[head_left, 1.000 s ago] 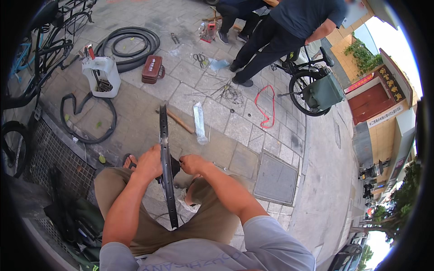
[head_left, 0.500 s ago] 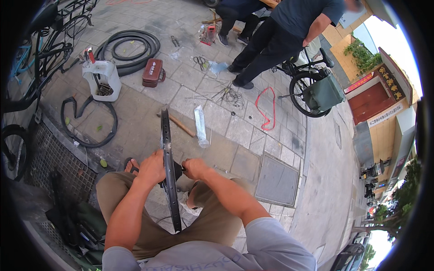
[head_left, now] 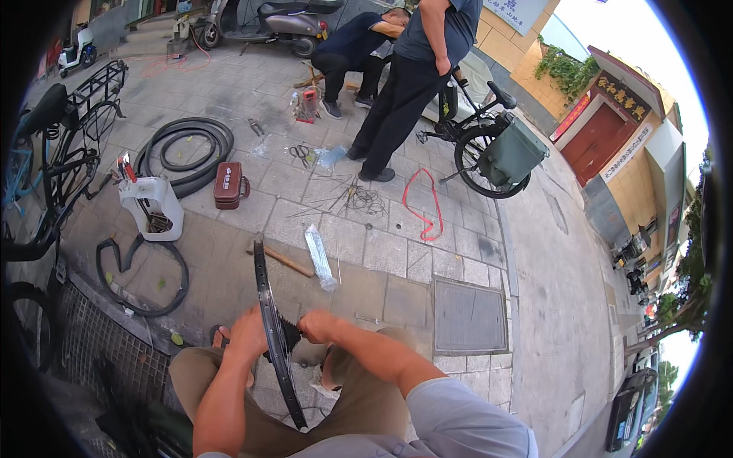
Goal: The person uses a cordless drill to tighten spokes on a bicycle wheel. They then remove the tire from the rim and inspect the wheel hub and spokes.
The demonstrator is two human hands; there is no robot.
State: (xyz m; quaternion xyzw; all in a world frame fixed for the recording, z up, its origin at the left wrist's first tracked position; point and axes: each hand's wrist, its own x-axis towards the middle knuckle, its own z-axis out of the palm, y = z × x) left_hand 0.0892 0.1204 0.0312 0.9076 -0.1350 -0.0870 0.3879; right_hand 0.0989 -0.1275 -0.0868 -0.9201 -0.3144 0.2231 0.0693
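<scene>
A bare bicycle wheel rim (head_left: 265, 294) with no tyre stands nearly edge-on between my knees, its top tilted slightly left. Dark sprockets (head_left: 289, 334) sit at its hub, on the right side. My left hand (head_left: 248, 333) is closed on the wheel from the left, its fingertips partly hidden behind the rim. On the other side, my right hand (head_left: 315, 326) has its fingers bent and pressed together at the hub's end beside the sprockets; what they pinch is hidden. Just beyond the rim lie a wooden-handled hammer (head_left: 286, 261) and a long clear-wrapped packet (head_left: 321, 258).
Tyres (head_left: 187, 153), a maroon case (head_left: 230, 185), a cut-open white jug of tools (head_left: 156, 210) and an inner tube (head_left: 179, 290) lie left. Ahead are loose spokes (head_left: 355, 196), a red strap (head_left: 412, 206), two people and a parked bicycle (head_left: 477, 153). A metal cover (head_left: 469, 314) lies right.
My view has tilted up, so the wheel and hands sit lower in the picture and more of the street shows. Both hands stay at the hub; the rim leans slightly more.
</scene>
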